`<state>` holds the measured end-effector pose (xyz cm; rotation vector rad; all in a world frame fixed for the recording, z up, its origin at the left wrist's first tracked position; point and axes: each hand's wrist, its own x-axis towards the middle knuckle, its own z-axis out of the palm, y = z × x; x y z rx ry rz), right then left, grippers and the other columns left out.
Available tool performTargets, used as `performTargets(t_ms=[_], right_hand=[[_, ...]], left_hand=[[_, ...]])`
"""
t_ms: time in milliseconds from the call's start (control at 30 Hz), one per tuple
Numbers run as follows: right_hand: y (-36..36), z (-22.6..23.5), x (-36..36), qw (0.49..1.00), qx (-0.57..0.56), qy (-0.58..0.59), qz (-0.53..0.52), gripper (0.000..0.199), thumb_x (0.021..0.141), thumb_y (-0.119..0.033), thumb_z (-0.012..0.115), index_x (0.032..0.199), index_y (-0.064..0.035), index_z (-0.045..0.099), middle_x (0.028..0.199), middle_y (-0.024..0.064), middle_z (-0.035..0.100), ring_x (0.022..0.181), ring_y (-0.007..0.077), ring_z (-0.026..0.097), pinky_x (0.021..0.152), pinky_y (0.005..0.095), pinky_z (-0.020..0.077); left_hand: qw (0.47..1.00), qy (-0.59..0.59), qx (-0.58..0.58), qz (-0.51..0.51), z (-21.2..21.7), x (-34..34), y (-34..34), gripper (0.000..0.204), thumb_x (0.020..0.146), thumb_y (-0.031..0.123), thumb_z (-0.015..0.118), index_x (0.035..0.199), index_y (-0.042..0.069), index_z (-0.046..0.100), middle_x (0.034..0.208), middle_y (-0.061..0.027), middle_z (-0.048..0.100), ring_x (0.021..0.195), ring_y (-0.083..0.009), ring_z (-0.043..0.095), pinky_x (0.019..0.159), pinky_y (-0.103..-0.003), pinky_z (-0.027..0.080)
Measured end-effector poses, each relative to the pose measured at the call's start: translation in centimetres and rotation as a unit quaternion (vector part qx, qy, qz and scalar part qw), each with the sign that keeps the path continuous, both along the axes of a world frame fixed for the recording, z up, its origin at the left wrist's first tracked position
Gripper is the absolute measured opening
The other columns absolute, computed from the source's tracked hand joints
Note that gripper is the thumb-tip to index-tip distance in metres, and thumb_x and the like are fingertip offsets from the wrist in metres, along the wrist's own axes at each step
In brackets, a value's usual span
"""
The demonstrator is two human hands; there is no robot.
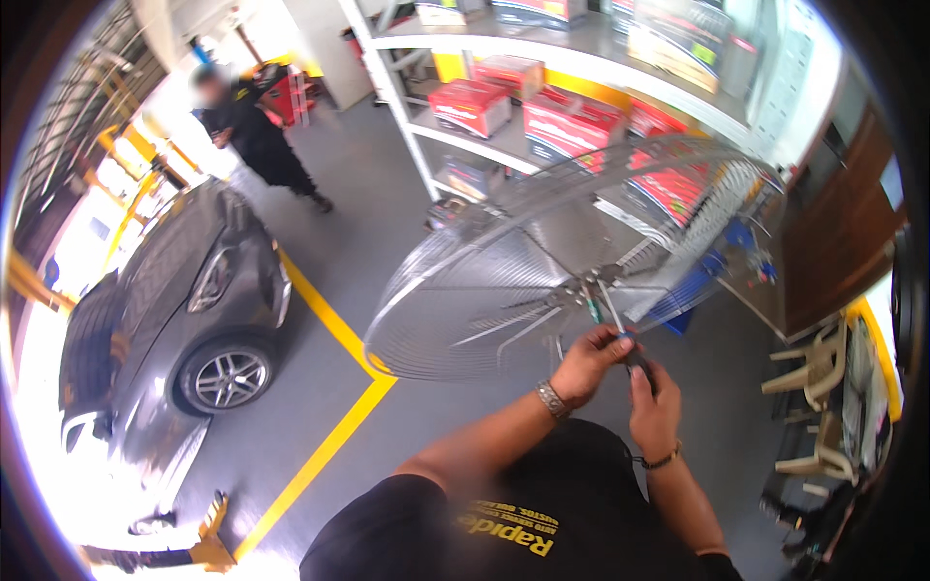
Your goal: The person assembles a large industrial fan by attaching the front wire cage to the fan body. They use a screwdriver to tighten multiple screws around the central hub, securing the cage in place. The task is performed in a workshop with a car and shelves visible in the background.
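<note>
A large round wire fan guard (455,320) stands tilted in front of me, with a metal hub piece (605,276) at its middle. Below that hub, my left hand (587,366) is closed, its thumb and fingers pinching a screwdriver (615,312) near the top of its handle. The fingers of my right hand (655,405) are wrapped round the dark lower end of the same handle. Its thin shaft points up at the hub; whether the tip touches is too small to tell. Beside the shaft is a slim green piece (595,310) whose kind I cannot make out.
White metal shelving (417,126) with red boxes (572,121) rises behind the guard. A grey car (232,290) is parked at the left, near yellow floor lines (325,310). Another person (257,136) stands at the far left. Beige plastic chairs (819,373) are at the right.
</note>
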<state>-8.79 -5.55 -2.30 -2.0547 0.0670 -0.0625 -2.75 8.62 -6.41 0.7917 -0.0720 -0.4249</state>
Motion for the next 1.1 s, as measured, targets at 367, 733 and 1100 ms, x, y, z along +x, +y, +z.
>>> performTargets(t_ms=[367,733,1100], right_hand=[[1.6,2.8,-0.3,0.958,-0.258,-0.123,-0.005,0.040,0.088,-0.027,0.062,0.116,0.0000,0.055,0.088,0.0223,0.065,0.077,0.0396,0.065,0.067,0.0461,0.0521],[1.7,-0.2,0.4,0.996,-0.052,-0.065,0.027,0.044,0.088,-0.023,0.062,0.124,-0.0005,0.051,0.099,0.0258,0.065,0.092,0.0462,0.063,0.079,0.0483,0.0510],[2.2,0.4,-0.2,0.937,0.317,0.141,0.050,0.021,0.089,-0.010,0.056,0.105,-0.0138,0.043,0.070,0.0005,0.050,0.044,0.0103,0.044,0.038,0.0237,0.0334]], left_hand=[[0.999,0.009,0.001,0.045,-0.7,0.3,-0.6,0.029,0.091,0.022,0.067,0.111,0.004,0.056,0.103,-0.0087,0.062,0.096,-0.0196,0.059,0.087,-0.035,0.048],[0.940,-0.025,-0.292,-0.176,-2.0,2.3,-3.1,0.031,0.084,0.024,0.061,0.113,0.015,0.058,0.111,-0.0134,0.061,0.117,-0.0348,0.051,0.106,-0.054,0.036],[0.990,0.038,-0.067,-0.116,-0.2,1.7,-1.5,0.027,0.093,0.020,0.057,0.115,0.004,0.053,0.063,-0.0028,0.051,0.088,-0.0221,0.061,0.085,-0.037,0.048]])
